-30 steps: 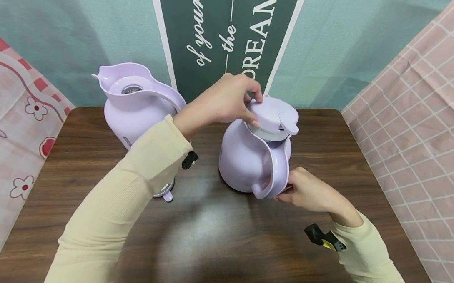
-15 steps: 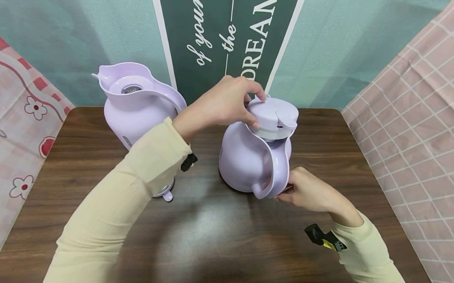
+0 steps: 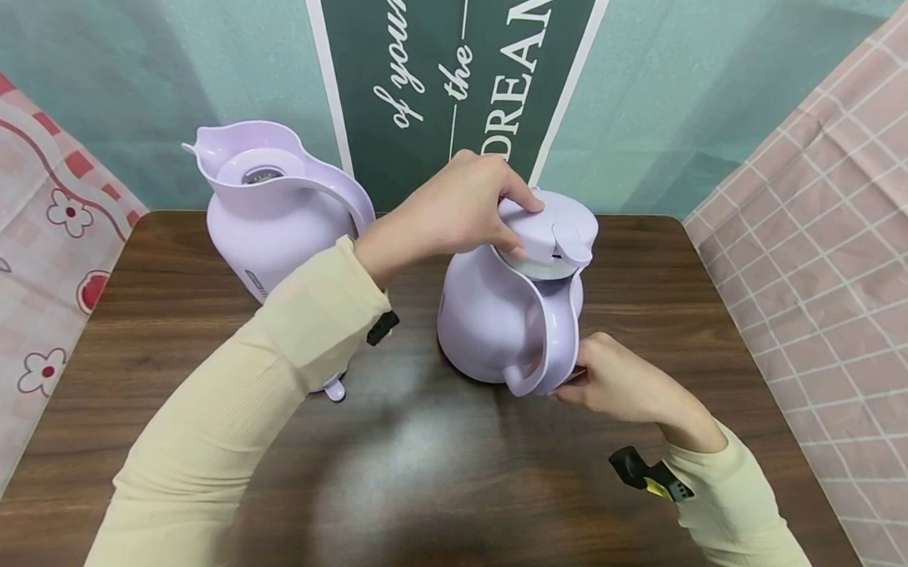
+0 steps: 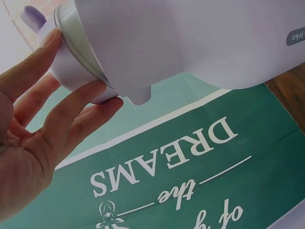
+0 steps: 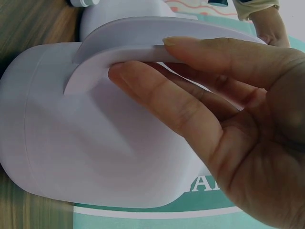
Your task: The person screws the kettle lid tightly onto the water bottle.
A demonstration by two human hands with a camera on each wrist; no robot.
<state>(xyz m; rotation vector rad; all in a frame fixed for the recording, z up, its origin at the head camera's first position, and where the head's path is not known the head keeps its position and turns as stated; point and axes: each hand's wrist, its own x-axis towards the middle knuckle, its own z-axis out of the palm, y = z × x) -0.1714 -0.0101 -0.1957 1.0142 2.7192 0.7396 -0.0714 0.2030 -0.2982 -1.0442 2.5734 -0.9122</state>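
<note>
A lilac jug (image 3: 485,316) stands on the wooden table at centre right, its looped handle (image 3: 560,346) facing the front. On its mouth sits a round lilac lid (image 3: 553,222) with a small tab. My left hand (image 3: 469,204) grips the lid's rim from the left, thumb and fingers spread around its side. In the left wrist view, a pale band (image 4: 78,40) shows between the lid and the jug's rim. My right hand (image 3: 622,378) pinches the handle between thumb and fingers, as the right wrist view shows (image 5: 228,105).
A second lilac jug (image 3: 271,215), without a lid on it, stands at the back left. Partly hidden under my left forearm, a lilac tabbed piece (image 3: 335,391) lies on the table (image 3: 431,501). Fabric walls enclose the back and sides, with a green lettered panel (image 3: 432,84) behind.
My left fingers have shifted slightly to the right over the lid. The lid's tab has moved a little. The right hand and both jugs have stayed in place.
</note>
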